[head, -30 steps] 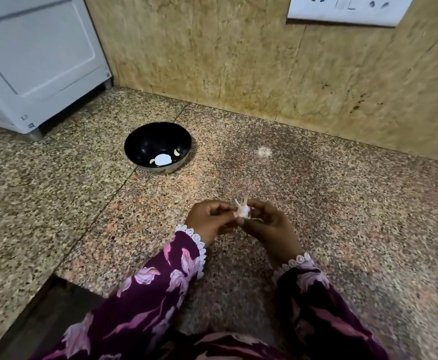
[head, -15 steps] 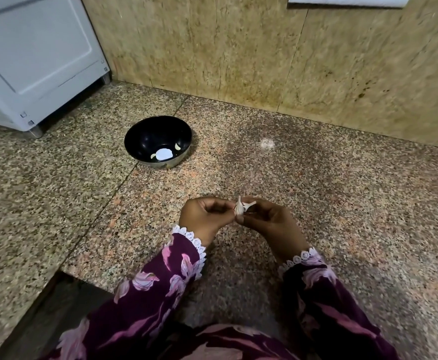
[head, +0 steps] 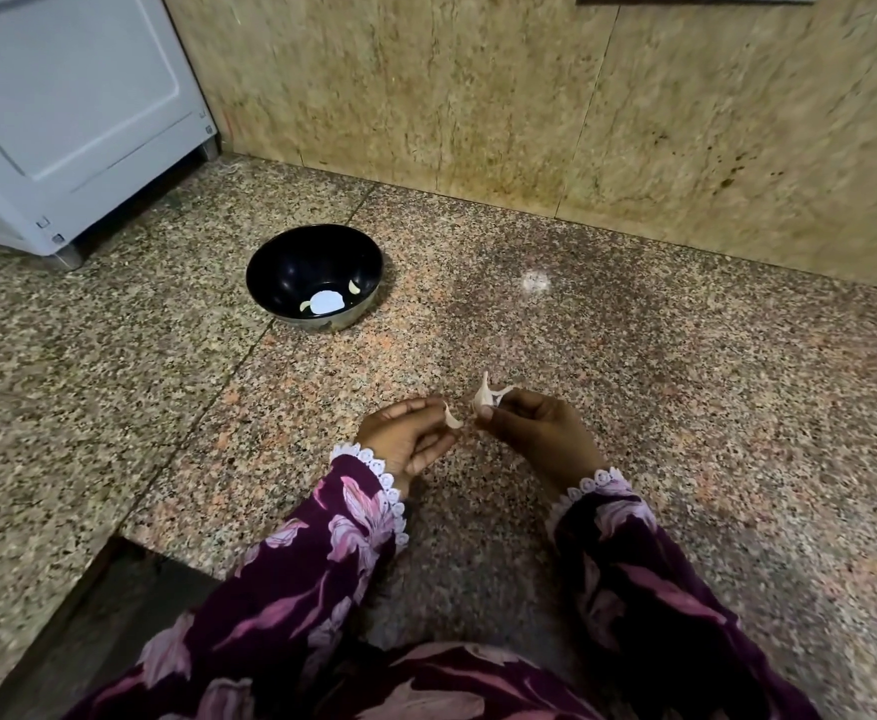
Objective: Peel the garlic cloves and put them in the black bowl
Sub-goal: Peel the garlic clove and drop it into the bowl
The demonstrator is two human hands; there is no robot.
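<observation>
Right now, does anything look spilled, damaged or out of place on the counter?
Nothing stands out. The black bowl sits upright; the left hand pinches a clove, the right hand the husk.

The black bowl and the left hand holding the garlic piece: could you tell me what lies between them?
Only bare granite countertop lies between the black bowl and the left hand, per the head view.

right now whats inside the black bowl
The black bowl holds two small pale garlic cloves and a bright white patch, perhaps glare. The near wall hides part of the bottom.
</observation>
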